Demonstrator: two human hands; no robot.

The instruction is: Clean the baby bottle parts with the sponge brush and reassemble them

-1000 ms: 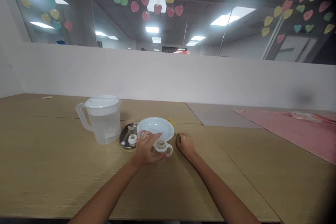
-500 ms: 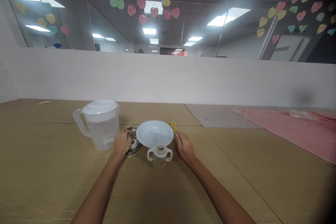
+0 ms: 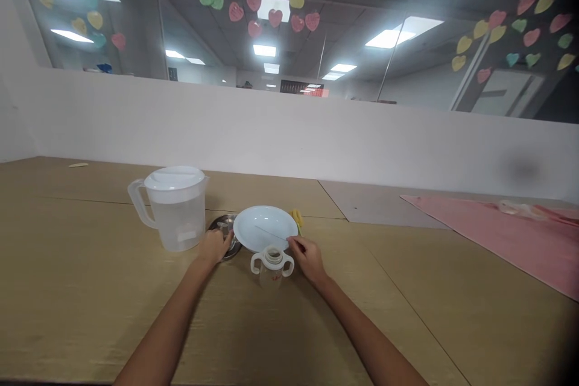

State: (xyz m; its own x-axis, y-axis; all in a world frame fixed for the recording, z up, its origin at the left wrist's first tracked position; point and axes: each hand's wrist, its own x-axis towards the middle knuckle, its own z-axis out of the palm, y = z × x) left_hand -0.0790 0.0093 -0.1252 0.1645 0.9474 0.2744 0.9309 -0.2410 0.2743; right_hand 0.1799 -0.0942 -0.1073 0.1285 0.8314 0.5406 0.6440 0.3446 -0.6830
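Observation:
My left hand (image 3: 214, 246) is over the round metal tray (image 3: 235, 248), its fingers closed around a small pale part (image 3: 222, 226) that I cannot make out. My right hand (image 3: 308, 255) pinches the end of a thin stick (image 3: 270, 233), which slants across the white bowl (image 3: 253, 240). In front of the bowl stands a clear bottle (image 3: 271, 277) without a lid, with a white two-handled collar (image 3: 273, 258). The bowl's left edge overlaps the tray. My fingers hide part of the tray.
A lidded clear plastic pitcher (image 3: 178, 217) stands left of the tray. Something yellow (image 3: 297, 217) lies behind the bowl's right edge. Farther right is a pink cloth (image 3: 488, 229) with a crumpled plastic bag (image 3: 520, 210). A white wall (image 3: 271, 126) closes off the table's back.
My right hand has moved left and slightly down, bringing the stick's held end nearer the bottle. My left hand has shifted on the tray, and the white ring there no longer shows. The view has tilted slightly.

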